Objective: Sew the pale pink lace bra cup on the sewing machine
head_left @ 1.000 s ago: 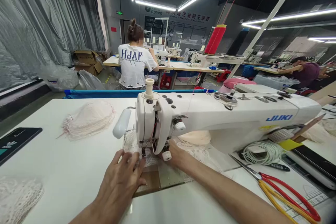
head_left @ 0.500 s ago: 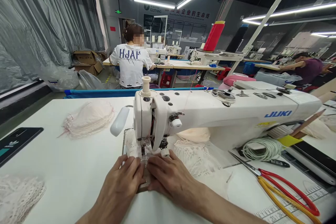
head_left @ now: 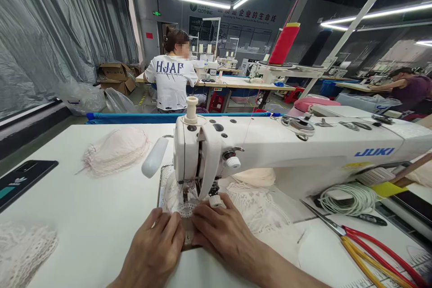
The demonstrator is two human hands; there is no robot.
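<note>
White lace fabric with a scalloped, holed edge lies under the presser foot of a white JUKI sewing machine. My left hand is closed at the near left of the lace, its fingers curled and pressed together at the edge. Just right of the needle, my right hand is closed on the lace, fingers bent and close to the machine head. Between the two hands a strip of the metal needle plate shows. The fingertips of both hands are partly hidden.
Lace pieces lie stacked at the left, with more lace near the front and some under the arm. Scissors and a coiled cord lie right. A phone rests far left. A person sits ahead.
My left hand has drawn slightly back from the needle, so more scalloped lace edge shows between my hands. My right hand stays close to the needle. The view has shifted a little.
</note>
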